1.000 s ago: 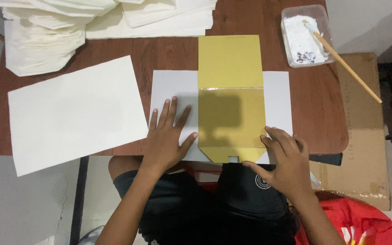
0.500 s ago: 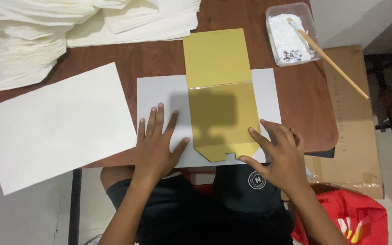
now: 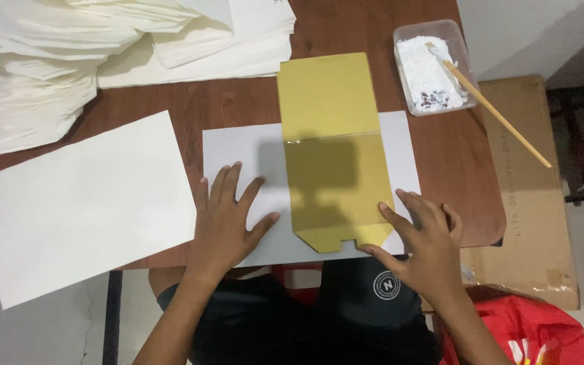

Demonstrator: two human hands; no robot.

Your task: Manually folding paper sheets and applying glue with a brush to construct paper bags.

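Dark brown wood forms the work surface [image 3: 346, 27], a small table seen from above, with a stack of white paper bags [image 3: 103, 47] piled along its far left edge and a large loose white sheet [image 3: 82, 203] laid at the near left. At the far right corner a clear plastic tub of white paste [image 3: 432, 67] is set, with a thin wooden stick [image 3: 501, 118] resting in it and reaching out past the table's edge; a cardboard box [image 3: 528, 203] and a red bag [image 3: 542, 331] are seen beyond and below. A gold paper sheet [image 3: 332, 162], folded across its middle and cut with angled tabs at its near end, is laid on a white backing sheet [image 3: 238, 145] at the table's near edge. The left hand [image 3: 228, 220] is spread flat, fingers splayed and released, pressing on the white backing sheet just beside the gold one. The right hand [image 3: 427, 236] is laid open too, its fingertips [image 3: 388, 213] pressed on the near right corner of the gold sheet; nothing is gripped. The gold sheet is judged light, thin and glossy, likely to slide on the smooth paper beneath and to crease readily; it would best be held down flat near the fold or pinched gently at an edge or tab.
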